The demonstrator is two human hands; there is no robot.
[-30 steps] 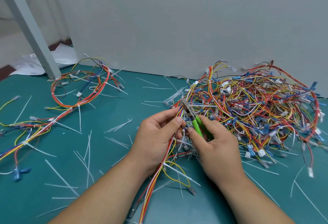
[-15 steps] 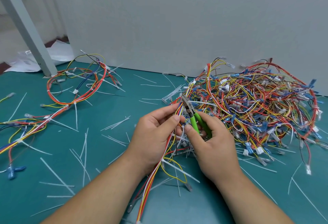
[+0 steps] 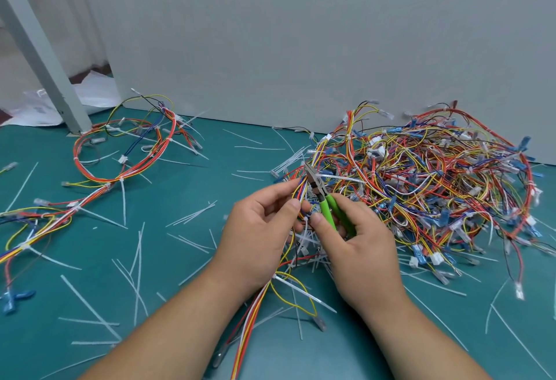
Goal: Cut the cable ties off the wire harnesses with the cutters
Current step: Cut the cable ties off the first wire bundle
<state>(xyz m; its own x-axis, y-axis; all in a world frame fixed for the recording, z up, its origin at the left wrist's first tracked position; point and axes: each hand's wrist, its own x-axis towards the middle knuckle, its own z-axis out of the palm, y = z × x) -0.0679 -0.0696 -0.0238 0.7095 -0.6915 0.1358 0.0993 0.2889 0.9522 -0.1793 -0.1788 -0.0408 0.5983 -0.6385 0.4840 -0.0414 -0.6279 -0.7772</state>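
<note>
Pinching the green handles of the cutters, the person's right grip is curled tight round them, thumb on the near handle and fingers wrapped behind. The metal head of the cutters points up and away, tilted to the left, and lies against the coloured wires of the wire harness. The left grip holds that harness, thumb and fingertips closed on the bundle just below the cutter head. Whether the blades are closed I cannot tell. A white cable tie sticks out to the right from just beside the head. The rest of the harness hangs down between the two wrists and trails toward the near edge of the teal table.

Just beyond the right grip a big tangled pile of harnesses lies against the grey wall panel. Well apart on the left lies a looped harness with ties on it. Loose white cut ties are scattered over the table around both arms. At the far left corner a grey post stands on the table, with a white plastic sheet behind it.
</note>
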